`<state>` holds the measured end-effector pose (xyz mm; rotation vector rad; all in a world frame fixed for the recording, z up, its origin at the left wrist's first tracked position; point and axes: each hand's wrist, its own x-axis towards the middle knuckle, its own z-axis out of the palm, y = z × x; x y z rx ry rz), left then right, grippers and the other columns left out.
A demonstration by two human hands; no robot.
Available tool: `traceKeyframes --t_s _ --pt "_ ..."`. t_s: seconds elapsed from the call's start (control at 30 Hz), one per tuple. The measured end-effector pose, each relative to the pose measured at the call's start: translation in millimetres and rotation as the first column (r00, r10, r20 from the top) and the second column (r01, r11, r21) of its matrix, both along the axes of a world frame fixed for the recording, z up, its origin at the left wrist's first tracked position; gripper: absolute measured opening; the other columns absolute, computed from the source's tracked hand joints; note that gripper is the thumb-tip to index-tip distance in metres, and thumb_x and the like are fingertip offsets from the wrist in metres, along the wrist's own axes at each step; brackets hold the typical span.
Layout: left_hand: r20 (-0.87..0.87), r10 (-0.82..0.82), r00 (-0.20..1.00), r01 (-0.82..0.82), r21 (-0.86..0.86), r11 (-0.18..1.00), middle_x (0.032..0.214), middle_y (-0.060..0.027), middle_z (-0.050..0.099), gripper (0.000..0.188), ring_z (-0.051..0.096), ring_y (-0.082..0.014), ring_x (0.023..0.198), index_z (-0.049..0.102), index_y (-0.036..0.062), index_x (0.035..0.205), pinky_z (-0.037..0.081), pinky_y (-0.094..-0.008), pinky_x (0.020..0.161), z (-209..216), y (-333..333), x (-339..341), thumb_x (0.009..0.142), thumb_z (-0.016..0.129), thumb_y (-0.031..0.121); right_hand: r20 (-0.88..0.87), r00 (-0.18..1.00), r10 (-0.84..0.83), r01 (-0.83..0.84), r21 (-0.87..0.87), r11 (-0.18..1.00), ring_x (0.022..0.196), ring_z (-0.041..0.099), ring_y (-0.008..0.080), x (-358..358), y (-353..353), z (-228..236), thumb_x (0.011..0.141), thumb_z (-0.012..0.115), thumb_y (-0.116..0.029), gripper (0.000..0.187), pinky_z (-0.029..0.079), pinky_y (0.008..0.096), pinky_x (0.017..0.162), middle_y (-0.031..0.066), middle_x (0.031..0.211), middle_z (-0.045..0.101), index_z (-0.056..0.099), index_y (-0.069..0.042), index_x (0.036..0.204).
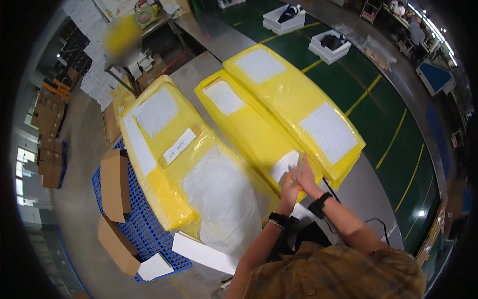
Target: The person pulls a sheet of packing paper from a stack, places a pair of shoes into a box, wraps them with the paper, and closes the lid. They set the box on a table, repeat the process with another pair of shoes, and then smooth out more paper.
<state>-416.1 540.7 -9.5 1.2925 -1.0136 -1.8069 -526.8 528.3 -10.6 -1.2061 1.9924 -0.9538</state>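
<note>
Both my hands meet at the near end of the middle yellow-wrapped package (254, 127), over its white patch (285, 166). My left hand (289, 194) is closed, with a small orange spot at its fingertips; what it grips is too small to tell. Just beside it, my right hand (307, 180) has its fingers pressed together around a thin greyish edge that I cannot make out. To the right lies another long yellow package (294, 94) with white bubble-wrap windows. A wider yellow package (199, 134) on the left carries a white label (179, 146) and crumpled clear bubble wrap (219, 187).
A blue plastic pallet (142, 224) with opened brown cartons (115, 187) stands at the left. White foam boxes (284, 20) sit on the green floor beyond. A fan (146, 16) rests on a bench at the far left. A black cable (381, 222) runs along the right.
</note>
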Motion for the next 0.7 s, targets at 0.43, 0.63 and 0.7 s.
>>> traceKeyframes --t_s 0.43,0.63,0.7 --pt "0.546 0.382 0.746 -0.313 -0.220 0.924 0.121 -0.0348 0.056 0.056 0.057 -0.0458 0.114 0.048 -0.0158 0.116 0.042 -0.0429 0.102 -24 -27 -30 0.066 0.064 0.004 0.306 0.940 0.152 -0.175 0.048 0.983 0.076 0.052 0.0044 -174 166 46 0.095 0.065 -0.017 0.028 0.046 0.0218 0.069 -0.0028 0.085 0.061 0.064 0.000 0.117" --pt "0.850 0.327 0.414 -0.369 -0.172 0.914 0.106 -0.0333 0.064 0.044 0.064 -0.0460 0.100 0.055 -0.0133 0.107 0.049 -0.0447 0.093 -29 -34 -24 0.067 0.059 0.005 0.325 0.943 0.068 -0.100 0.082 0.992 0.078 0.059 0.0091 -239 228 25 0.090 0.069 -0.014 0.023 0.050 0.0254 0.073 0.0042 0.087 0.067 0.067 -0.002 0.110" --pt "0.863 0.318 0.393 -0.385 -0.160 0.909 0.106 -0.0337 0.064 0.046 0.064 -0.0463 0.100 0.054 -0.0133 0.109 0.050 -0.0454 0.091 -29 -37 -34 0.067 0.059 0.006 0.336 0.941 0.026 -0.074 0.130 0.989 0.080 0.060 0.0098 -255 251 25 0.089 0.068 -0.013 0.023 0.050 0.0254 0.075 0.0055 0.089 0.068 0.067 -0.002 0.109"
